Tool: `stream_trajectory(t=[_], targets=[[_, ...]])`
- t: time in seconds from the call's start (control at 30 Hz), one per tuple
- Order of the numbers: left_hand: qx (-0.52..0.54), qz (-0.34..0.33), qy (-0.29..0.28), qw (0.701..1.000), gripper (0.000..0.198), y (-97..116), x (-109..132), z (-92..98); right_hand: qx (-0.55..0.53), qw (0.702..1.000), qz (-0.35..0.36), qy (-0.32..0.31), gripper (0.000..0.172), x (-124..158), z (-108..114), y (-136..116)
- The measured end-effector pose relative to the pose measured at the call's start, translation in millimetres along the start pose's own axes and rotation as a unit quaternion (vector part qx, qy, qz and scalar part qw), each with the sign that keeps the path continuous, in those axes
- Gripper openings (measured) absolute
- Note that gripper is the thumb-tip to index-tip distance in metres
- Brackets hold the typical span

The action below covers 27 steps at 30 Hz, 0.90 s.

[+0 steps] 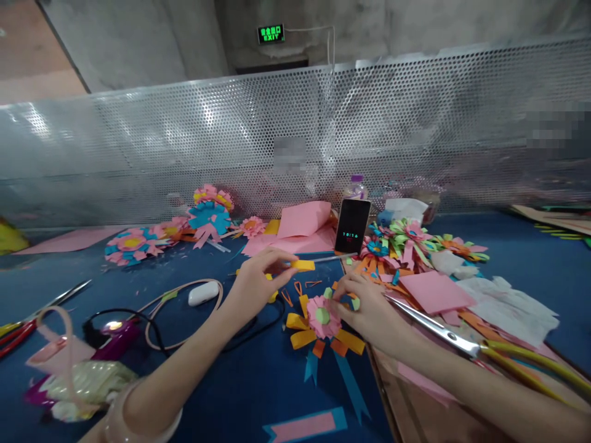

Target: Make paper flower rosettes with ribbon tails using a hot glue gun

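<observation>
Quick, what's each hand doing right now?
Left hand: closed, pinching a yellow paper strip.
Right hand: fingertips on the paper flower; whether it grips cannot be told.

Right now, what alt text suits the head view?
The left hand pinches a yellow paper strip while the right hand touches a pink-and-orange paper flower on the blue table. Nearby lie yellow-handled steel scissors and more paper flowers.

A craft workbench inside a bare industrial building: a blue surface (pixel 231 394) strewn with paper flowers (pixel 210 215), sheets of pink paper (pixel 302 218) and scissors (pixel 443 332). A perforated metal screen (pixel 184 141) fences the surface's far edge, with concrete walls (pixel 152 37) and a lit green exit sign (pixel 271 34) beyond.
</observation>
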State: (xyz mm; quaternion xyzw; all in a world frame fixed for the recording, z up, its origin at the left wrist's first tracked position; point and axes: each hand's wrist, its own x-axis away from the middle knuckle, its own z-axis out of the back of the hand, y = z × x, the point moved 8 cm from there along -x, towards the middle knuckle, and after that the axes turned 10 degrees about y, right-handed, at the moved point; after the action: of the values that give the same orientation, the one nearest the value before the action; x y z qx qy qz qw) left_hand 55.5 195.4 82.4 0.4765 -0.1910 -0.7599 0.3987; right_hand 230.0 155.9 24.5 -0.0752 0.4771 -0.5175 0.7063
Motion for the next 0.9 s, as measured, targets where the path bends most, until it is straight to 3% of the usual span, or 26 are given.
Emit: stream_trajectory(t=[0.13,0.27,0.33,0.57,0.8,0.9], targets=[[0.132,0.089,-0.046,0.986,0.021,-3.2,2.3,-4.4,-0.072,0.996,0.011,0.049,0.011,-8.6,22.0,-12.1],[0.363,0.229,-0.122,0.895,0.014,2.8,17.1,-23.7,-0.108,0.989,0.020,0.103,0.010,-12.9,40.0,-22.4],[0.384,0.247,-0.148,0.877,0.015,9.4,24.2,-31.2,-0.120,0.986,0.023,0.115,0.010,-12.6,43.9,-26.8],[0.331,0.249,-0.165,0.895,0.018,13.3,35.6,-43.4,-0.165,0.979,0.002,0.117,0.010,-9.1,45.1,-27.1],[0.333,0.272,-0.147,0.891,0.021,7.1,36.0,-47.2,-0.240,0.963,-0.093,0.078,0.015,-11.1,39.3,-12.7],[0.353,0.272,-0.148,0.883,0.020,6.0,35.5,-48.4,-0.278,0.948,-0.137,0.066,0.027,-11.0,35.2,-10.8]])
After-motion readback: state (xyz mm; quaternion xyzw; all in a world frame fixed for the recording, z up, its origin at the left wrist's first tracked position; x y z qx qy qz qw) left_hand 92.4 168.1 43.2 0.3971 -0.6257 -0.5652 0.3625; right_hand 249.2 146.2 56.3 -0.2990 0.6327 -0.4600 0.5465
